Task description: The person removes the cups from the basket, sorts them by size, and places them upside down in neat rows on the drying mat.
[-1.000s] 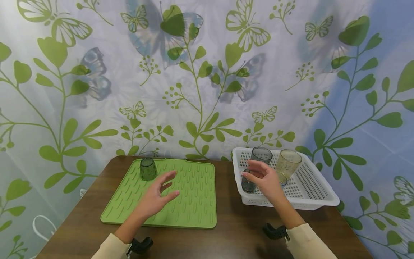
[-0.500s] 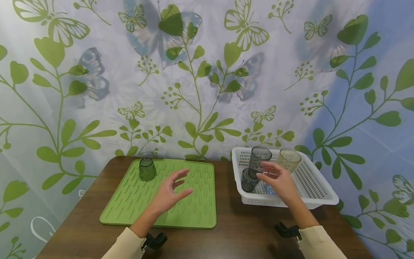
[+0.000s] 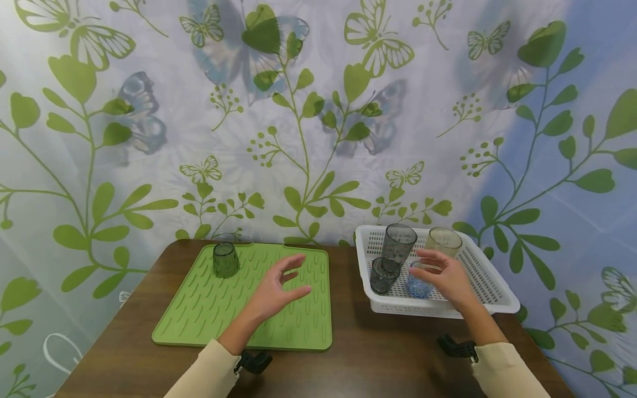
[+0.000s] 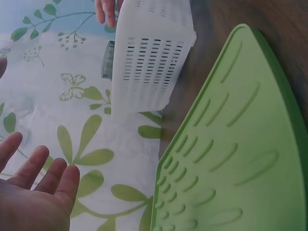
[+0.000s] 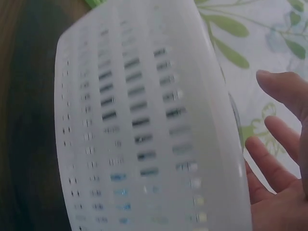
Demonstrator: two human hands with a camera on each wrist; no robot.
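My right hand (image 3: 448,279) hovers over the front of a white perforated basket (image 3: 502,293), fingers apart and relaxed, holding nothing. Just left of its fingertips stands a blue glass (image 3: 419,283), partly hidden by the hand. Also in the basket are a short dark grey glass (image 3: 383,276), a tall grey glass (image 3: 400,243) and a yellowish glass (image 3: 444,240). In the air above the right half of a green drying mat (image 3: 199,315) is my left hand (image 3: 276,290), its fingers spread with nothing between them. A green glass (image 3: 226,260) rests upside down on the mat's far left corner.
A brown wooden table (image 3: 368,354) carries mat and basket, with a strip of bare wood between them. Behind the table hangs a curtain (image 3: 323,138) printed with leaves and butterflies. In the right wrist view the basket's wall (image 5: 144,120) is close to the hand.
Both hands have moved to the right. The right hand has shifted off the dark grey glass, and the blue glass has come into sight beside it. The glasses stay in place.
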